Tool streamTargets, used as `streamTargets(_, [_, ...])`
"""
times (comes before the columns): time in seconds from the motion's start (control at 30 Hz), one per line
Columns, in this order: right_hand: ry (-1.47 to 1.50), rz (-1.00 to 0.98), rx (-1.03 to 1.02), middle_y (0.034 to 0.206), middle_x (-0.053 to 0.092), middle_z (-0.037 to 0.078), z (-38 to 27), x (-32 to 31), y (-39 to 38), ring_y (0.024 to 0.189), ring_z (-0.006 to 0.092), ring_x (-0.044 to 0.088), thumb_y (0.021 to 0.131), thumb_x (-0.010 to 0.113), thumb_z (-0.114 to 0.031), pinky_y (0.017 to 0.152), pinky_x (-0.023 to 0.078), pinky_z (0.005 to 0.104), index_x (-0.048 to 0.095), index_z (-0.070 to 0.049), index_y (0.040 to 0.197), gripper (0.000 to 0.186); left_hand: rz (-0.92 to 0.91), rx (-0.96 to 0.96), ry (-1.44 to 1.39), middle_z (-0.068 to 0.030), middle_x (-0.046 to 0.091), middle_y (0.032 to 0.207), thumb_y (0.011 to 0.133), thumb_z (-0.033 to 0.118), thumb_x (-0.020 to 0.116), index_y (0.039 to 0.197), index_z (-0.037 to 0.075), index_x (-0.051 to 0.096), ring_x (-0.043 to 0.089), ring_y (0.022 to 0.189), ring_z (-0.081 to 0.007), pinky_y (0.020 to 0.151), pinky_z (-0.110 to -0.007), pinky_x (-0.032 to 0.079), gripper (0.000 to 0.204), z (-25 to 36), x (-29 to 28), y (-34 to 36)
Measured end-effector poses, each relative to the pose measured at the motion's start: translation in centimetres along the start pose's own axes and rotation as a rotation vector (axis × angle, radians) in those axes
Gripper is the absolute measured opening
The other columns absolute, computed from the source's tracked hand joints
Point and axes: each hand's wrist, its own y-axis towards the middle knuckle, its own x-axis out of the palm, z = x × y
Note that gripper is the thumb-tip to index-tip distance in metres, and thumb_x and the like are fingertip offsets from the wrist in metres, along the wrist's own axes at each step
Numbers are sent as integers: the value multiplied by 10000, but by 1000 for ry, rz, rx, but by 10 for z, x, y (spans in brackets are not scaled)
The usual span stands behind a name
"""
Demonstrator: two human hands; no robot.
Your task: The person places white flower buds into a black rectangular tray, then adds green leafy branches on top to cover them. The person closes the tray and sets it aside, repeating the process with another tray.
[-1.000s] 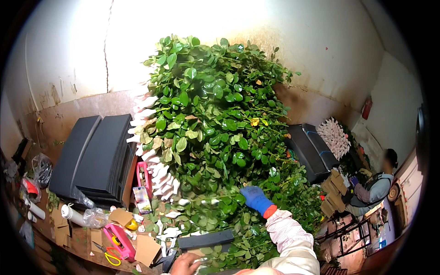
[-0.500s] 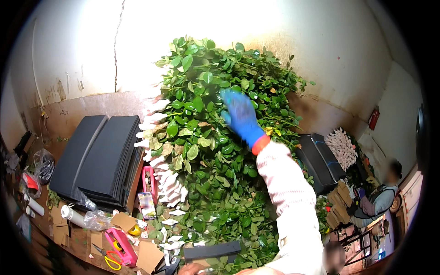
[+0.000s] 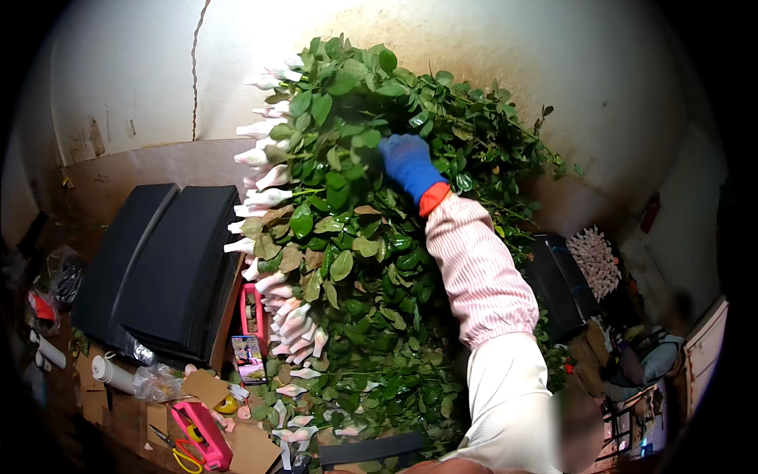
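A tall pile of leafy rose stems (image 3: 355, 253) lies against the wall, the buds (image 3: 272, 197) in white netting sleeves facing left. My right hand (image 3: 407, 164), in a blue knit glove with an orange-red cuff, reaches into the upper pile. Its fingers are curled closed around stems among the leaves, though the fingertips are hidden. A pink-and-white striped oversleeve covers that forearm. At the lower edge only a sliver of bare skin shows, probably my left hand (image 3: 446, 468), its fingers out of sight. Beside it a dark grey foam strip (image 3: 371, 450) lies over the stems.
Black sheets (image 3: 174, 268) are stacked left of the pile. Nearer are a pink tape dispenser (image 3: 201, 434), yellow-handled scissors (image 3: 185, 457), cardboard pieces (image 3: 253, 449) and a white bottle (image 3: 112, 373). At right, another netted bundle (image 3: 594, 261) stands behind a black wrap; a person (image 3: 663, 355) sits beyond.
My right hand has moved slightly up and left and closed among the stems. The upper foliage has risen and spread. The bare left hand near the foam strip has slipped mostly below the lower edge.
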Motion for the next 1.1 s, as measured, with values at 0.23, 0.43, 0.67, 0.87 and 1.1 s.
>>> streamTargets(0.23, [-366,175,-9,1305,642,152,-5,121,-101,1047,344,712,986,561,-269,896,499,691,596,-155,1302,338,-169,-14,-90,-198,677,1071,916,82,720,1130,47,703,651,1030,-410,882,-456,510,217,6,0,14])
streamTargets(0.43, [362,249,-176,1465,588,207,-38,-25,-231,1199,369,687,890,758,-383,1035,534,476,540,-106,1420,636,-36,34,11,-179,714,1043,946,247,696,1067,57,741,676,1008,-362,874,-453,522,230,-5,8,2])
streamTargets(0.67, [183,509,381,1375,640,168,43,24,-240,1267,351,625,822,815,-269,1058,516,469,618,-106,1382,616,-112,40,165,-130,700,945,882,148,801,1075,56,759,696,845,-303,761,-411,548,218,-6,5,8])
streamTargets(0.87, [401,452,379,1249,698,143,67,-8,-233,1145,346,683,786,756,-160,989,550,456,660,-113,1294,519,-73,31,179,-117,689,914,882,182,822,1079,60,772,684,764,-279,684,-393,541,237,-3,0,-1])
streamTargets(1.1, [518,356,-154,1231,718,115,60,-73,-366,1083,344,692,924,725,-204,940,551,476,642,-161,1390,475,-35,112,197,-115,731,976,885,181,817,1015,40,760,683,860,-320,801,-422,549,199,-24,8,-3])
